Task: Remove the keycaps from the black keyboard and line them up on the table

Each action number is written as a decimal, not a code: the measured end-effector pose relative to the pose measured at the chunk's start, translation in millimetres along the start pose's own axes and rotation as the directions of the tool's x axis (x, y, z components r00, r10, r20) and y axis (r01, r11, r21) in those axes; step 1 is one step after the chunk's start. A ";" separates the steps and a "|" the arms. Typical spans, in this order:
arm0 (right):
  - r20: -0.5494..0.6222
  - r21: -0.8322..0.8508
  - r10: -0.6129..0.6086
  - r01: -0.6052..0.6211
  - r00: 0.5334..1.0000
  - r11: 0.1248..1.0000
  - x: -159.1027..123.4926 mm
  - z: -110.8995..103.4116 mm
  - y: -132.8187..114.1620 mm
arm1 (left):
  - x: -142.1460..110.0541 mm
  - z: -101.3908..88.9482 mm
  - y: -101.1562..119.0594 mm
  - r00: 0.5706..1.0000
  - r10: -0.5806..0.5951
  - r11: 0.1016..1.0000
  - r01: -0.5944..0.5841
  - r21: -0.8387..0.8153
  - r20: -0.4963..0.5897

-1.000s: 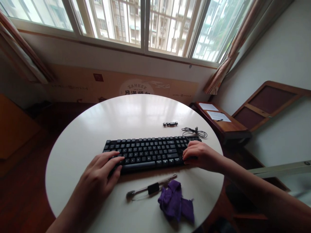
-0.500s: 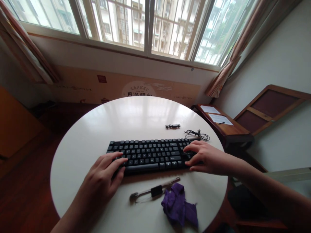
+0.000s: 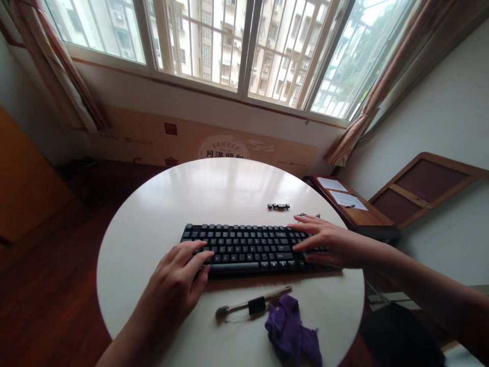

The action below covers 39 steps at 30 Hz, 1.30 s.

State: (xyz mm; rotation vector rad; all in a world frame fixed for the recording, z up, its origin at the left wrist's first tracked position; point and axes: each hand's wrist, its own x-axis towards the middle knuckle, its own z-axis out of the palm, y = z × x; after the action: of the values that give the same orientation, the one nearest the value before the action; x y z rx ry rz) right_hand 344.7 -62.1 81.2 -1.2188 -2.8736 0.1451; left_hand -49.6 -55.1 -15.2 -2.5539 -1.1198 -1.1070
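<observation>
A round white table (image 3: 153, 214) stands under the window, and a black keyboard (image 3: 248, 248) lies across its near half. The left hand (image 3: 178, 283) rests loosely open on the keyboard's left end; the right hand (image 3: 328, 243), fingers spread, covers the right end, clamped on nothing. It looks like the keyboard is being steadied or squared up. Near of it lie a brush (image 3: 250, 307) and a purple cloth (image 3: 292, 334), untouched; reaching either means freeing one hand.
</observation>
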 end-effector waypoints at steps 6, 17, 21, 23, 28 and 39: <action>-0.240 0.016 0.136 -0.136 0.961 0.991 94.2 4.7 50.6 | 1.6 -2.8 -1.6 1.000 0.005 1.000 -0.005 0.003 -0.008; -0.157 0.029 0.234 -0.232 0.960 0.972 145.0 33.3 79.2 | 3.4 -3.9 -5.3 0.997 0.061 0.996 -0.059 0.064 -0.037; -0.210 0.123 0.226 -0.203 0.951 0.971 126.8 18.3 57.6 | 4.7 -4.9 -5.8 0.998 0.054 0.998 -0.052 0.047 -0.036; -0.226 0.191 0.197 -0.155 0.954 0.969 101.3 6.5 40.9 | 4.9 -5.4 -5.8 0.999 0.043 0.998 -0.042 0.036 -0.032; -0.209 0.254 0.145 -0.090 0.967 0.963 16.0 -2.1 -1.7 | 3.5 -2.9 -6.8 1.000 0.005 1.000 -0.005 0.011 -0.008; -0.420 0.174 0.349 -0.304 0.838 0.937 -45.3 72.0 -41.1 | 3.9 -2.9 -6.0 1.000 -0.006 1.000 0.006 0.017 -0.016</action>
State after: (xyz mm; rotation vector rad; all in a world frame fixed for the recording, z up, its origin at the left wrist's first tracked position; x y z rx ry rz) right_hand 343.0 -128.7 14.3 -1.4871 -2.2275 0.0082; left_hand -53.6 -49.7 -11.3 -2.5264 -1.1293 -1.1119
